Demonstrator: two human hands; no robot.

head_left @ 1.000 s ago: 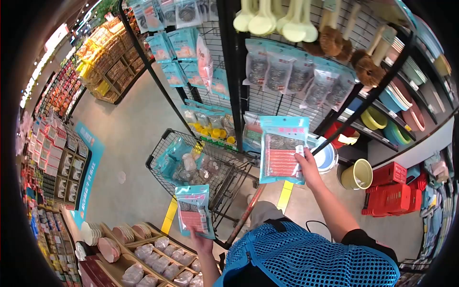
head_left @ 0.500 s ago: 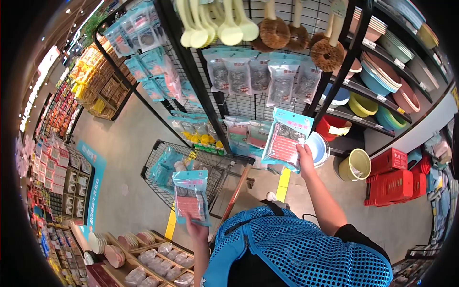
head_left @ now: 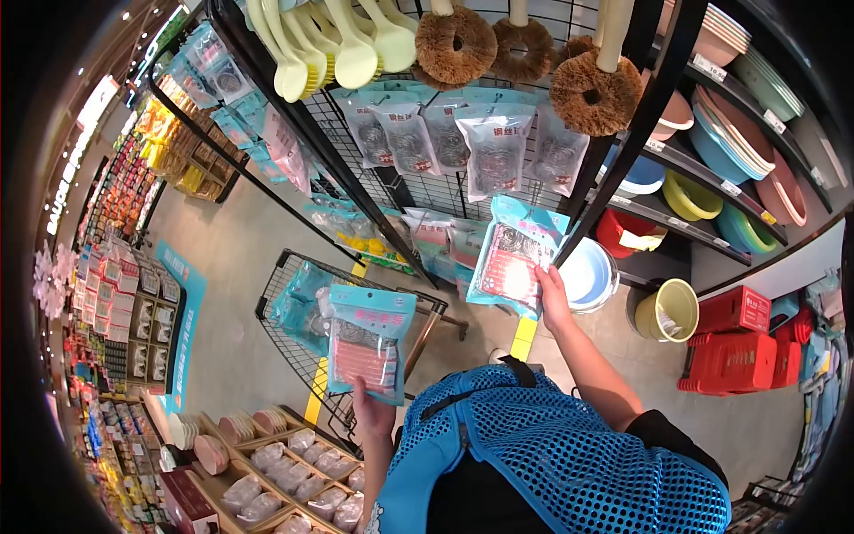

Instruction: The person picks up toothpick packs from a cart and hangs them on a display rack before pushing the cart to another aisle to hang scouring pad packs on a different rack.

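My left hand [head_left: 374,411] is closed on the lower edge of a blue-topped packet [head_left: 366,345] with steel wool and pink-red cloths showing through. It is held in front of the wire cart [head_left: 347,400], which has other blue packets [head_left: 302,303] inside. My right hand [head_left: 553,298] grips the right edge of a similar packet [head_left: 509,258], raised below the steel-wool bags [head_left: 498,151] hanging on the wire rack.
Pale ladles [head_left: 378,44] and round brown brushes [head_left: 598,93] hang above. Basins [head_left: 694,196] line shelves on the right, over a yellow bucket [head_left: 667,311] and red crates [head_left: 729,360]. Wooden bins [head_left: 276,432] of wrapped goods stand at lower left.
The rack now appears larger and nearer. The left packet has moved slightly right and up and shows bigger; the right packet has shifted a little left. Both hands keep their hold.
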